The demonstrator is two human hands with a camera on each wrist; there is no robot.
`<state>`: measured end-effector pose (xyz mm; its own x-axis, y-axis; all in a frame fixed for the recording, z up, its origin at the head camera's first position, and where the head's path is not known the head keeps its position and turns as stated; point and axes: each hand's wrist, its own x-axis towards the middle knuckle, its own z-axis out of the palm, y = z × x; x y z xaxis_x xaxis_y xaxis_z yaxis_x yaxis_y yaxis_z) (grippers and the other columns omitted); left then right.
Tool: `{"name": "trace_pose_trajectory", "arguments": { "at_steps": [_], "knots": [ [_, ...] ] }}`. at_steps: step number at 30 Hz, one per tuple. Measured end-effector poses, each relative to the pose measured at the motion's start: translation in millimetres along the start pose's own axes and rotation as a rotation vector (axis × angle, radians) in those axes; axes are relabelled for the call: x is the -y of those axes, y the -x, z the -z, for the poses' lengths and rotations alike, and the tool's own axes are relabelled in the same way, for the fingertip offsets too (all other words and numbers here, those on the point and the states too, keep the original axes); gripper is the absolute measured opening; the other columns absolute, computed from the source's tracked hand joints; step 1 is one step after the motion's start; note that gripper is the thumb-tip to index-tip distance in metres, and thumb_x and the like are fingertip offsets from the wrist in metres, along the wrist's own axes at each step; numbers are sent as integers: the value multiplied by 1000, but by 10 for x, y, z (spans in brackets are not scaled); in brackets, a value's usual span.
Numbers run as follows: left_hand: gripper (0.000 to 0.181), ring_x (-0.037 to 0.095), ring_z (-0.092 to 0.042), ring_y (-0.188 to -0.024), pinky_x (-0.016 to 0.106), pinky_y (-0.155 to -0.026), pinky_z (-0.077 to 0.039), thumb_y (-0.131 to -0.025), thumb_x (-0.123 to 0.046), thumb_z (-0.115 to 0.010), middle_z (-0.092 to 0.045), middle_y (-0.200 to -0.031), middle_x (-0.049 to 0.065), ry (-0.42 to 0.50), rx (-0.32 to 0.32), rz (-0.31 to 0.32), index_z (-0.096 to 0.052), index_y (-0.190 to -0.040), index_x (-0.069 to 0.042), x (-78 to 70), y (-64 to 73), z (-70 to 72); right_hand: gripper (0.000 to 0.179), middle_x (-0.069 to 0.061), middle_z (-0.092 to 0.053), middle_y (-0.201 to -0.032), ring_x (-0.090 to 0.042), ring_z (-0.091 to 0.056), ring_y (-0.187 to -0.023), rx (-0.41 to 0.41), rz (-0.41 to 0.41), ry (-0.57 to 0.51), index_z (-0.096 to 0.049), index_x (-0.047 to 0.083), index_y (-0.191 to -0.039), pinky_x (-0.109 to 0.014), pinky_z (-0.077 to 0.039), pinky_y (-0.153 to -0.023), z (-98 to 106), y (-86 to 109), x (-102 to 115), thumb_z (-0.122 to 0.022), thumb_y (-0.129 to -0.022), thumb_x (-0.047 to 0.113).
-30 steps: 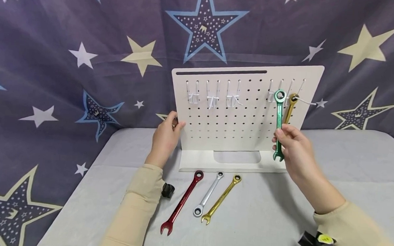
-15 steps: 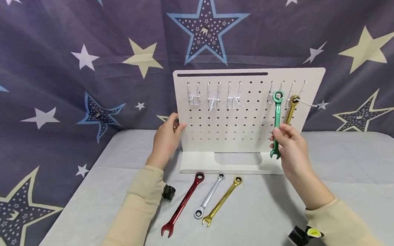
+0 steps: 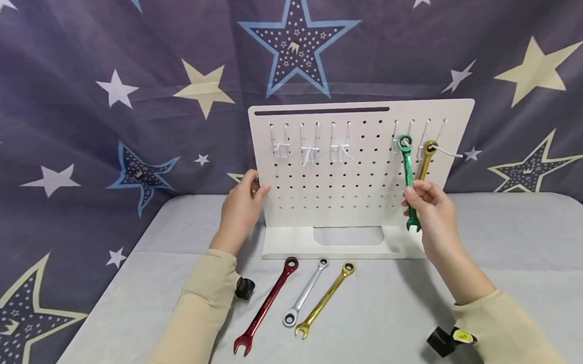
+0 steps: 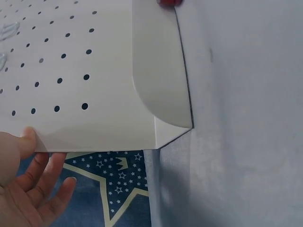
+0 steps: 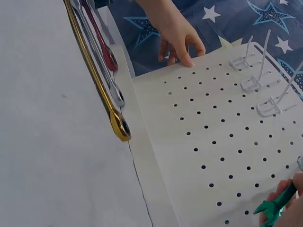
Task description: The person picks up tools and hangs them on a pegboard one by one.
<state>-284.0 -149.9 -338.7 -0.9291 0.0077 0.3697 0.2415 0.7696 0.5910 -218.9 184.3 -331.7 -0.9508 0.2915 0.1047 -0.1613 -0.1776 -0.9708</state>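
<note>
My left hand (image 3: 240, 209) holds the left edge of the white pegboard (image 3: 320, 192), thumb on the front face and fingers behind the edge. My right hand (image 3: 433, 214) pinches a green ratcheting combination wrench (image 3: 407, 169) by its lower shaft, open end down. Its ring end is up at a white hook, and a white tip shows inside the ring. Just right of it, a gold wrench (image 3: 425, 161) hangs by its ring on another hook. On the table lie a red wrench (image 3: 267, 307), a silver wrench (image 3: 306, 293) and a second gold wrench (image 3: 326, 299).
White wire hooks (image 3: 310, 150) bearing nothing stick out from the board's upper left. The board's base (image 3: 288, 242) stands on the grey cloth-covered table (image 3: 363, 328), behind the loose wrenches. A star-patterned curtain (image 3: 146, 114) hangs behind.
The green wrench's ring end has shifted left onto the hook tip, and the wrench now leans, top to the left. My left hand stays on the board's edge. The view has shifted slightly.
</note>
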Motion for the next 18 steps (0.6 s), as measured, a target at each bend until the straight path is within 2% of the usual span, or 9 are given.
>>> {"name": "trace_pose_trajectory", "arguments": {
  "at_steps": [7,13,18],
  "knots": [
    [30,29,-62,-87,46,-75,-46,-101,-34,-57,-68,-106,11,-3,2,5,-55,-122,-13,-1,2,12,13,9,-62,-86,-5,-62,-75,40,-15,53,-56,11,-107,-17,-51,-69,62,-41,-10,-65,-97,14],
    [30,29,-61,-87,47,-76,-46,-101,-33,-57,-67,-105,11,0,3,7,-54,-123,-13,-8,-3,3,14,9,-66,-88,-3,-68,-78,117,3,49,-57,11,-108,-17,-51,-72,129,-73,-41,-64,-97,8],
    [29,28,-62,-89,46,-78,-46,-101,-34,-57,-69,-107,10,8,3,15,-55,-122,-14,-11,-5,2,14,13,-67,-89,1,-65,-85,130,-1,104,-59,15,-109,-15,-49,-75,159,-93,-76,-64,-97,9]
  ]
}}
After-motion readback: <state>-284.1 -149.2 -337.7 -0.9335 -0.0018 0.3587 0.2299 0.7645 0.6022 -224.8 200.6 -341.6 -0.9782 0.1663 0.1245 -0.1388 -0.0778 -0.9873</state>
